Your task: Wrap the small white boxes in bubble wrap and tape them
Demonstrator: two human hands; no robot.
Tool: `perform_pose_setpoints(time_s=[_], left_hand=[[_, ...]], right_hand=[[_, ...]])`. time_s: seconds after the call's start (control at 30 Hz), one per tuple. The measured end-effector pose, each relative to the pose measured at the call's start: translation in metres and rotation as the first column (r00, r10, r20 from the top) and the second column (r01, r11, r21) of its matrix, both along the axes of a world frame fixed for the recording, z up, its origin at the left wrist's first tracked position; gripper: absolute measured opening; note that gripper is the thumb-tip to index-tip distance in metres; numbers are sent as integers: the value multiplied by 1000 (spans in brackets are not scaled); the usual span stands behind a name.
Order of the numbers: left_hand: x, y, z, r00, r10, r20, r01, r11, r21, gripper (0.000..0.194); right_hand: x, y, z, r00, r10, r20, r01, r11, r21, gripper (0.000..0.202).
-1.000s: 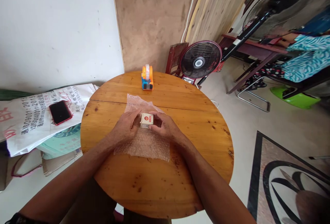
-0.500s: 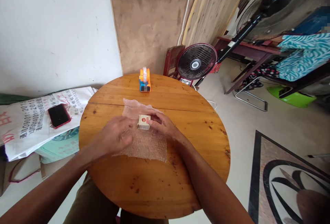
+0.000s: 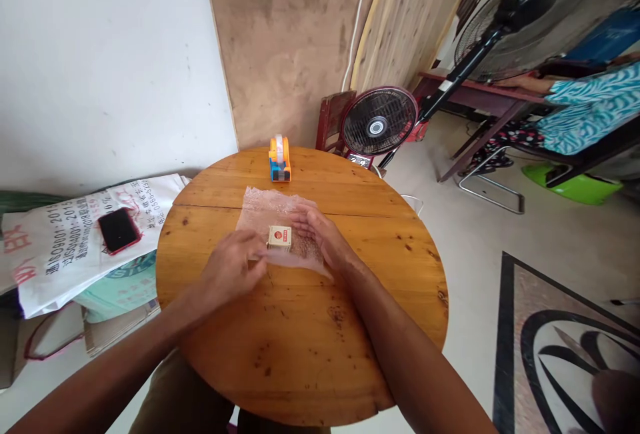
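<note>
A small cream box (image 3: 279,237) with a red round mark rests on a sheet of bubble wrap (image 3: 265,202) in the middle of the round wooden table. My left hand (image 3: 234,265) pinches the near edge of the bubble wrap, which is lifted and folded up against the near side of the box. To the right of the box my right hand (image 3: 323,237) hovers over the wrap, fingers stretched out and apart from the box. Beyond the wrap stands an orange and blue tape dispenser (image 3: 280,159) with a roll of clear tape.
The wooden table (image 3: 300,354) fills the middle. At left a phone (image 3: 120,231) lies on a white printed sack (image 3: 60,227). Behind the table are a heater-like round fan (image 3: 379,121) and a standing fan (image 3: 480,47). A person in a patterned sleeve (image 3: 590,104) sits at a desk on the right.
My left hand has taken the near edge of the bubble wrap and raised it to the box. My right hand has let go of the box, its fingers now stretched out.
</note>
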State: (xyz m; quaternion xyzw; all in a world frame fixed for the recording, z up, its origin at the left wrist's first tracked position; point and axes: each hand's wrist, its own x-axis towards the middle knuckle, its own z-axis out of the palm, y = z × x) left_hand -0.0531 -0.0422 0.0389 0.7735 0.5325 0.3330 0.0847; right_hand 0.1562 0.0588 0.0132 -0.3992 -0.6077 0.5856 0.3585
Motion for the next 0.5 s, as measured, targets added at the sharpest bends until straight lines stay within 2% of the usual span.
perform_pose_setpoints(time_s=[0.1, 0.2, 0.3, 0.4, 0.5], left_hand=[[0, 29, 12, 976, 157, 154, -116, 963, -244, 13], [2, 44, 9, 916, 229, 329, -66, 895, -441, 18], [4, 48, -3, 847, 276, 455, -31, 879, -476, 19], [6, 48, -12, 810, 287, 512, -16, 882, -470, 18], [6, 49, -13, 780, 288, 556, 20, 876, -481, 16]], right_hand=[[6, -5, 12, 998, 37, -49, -37, 999, 4, 71], [12, -9, 20, 991, 111, -68, -110, 994, 18, 72], [14, -9, 20, 992, 118, -42, -118, 993, 1, 74], [10, -6, 13, 998, 11, 57, -12, 1000, 17, 64], [2, -6, 7, 995, -80, 63, 79, 997, 17, 50]])
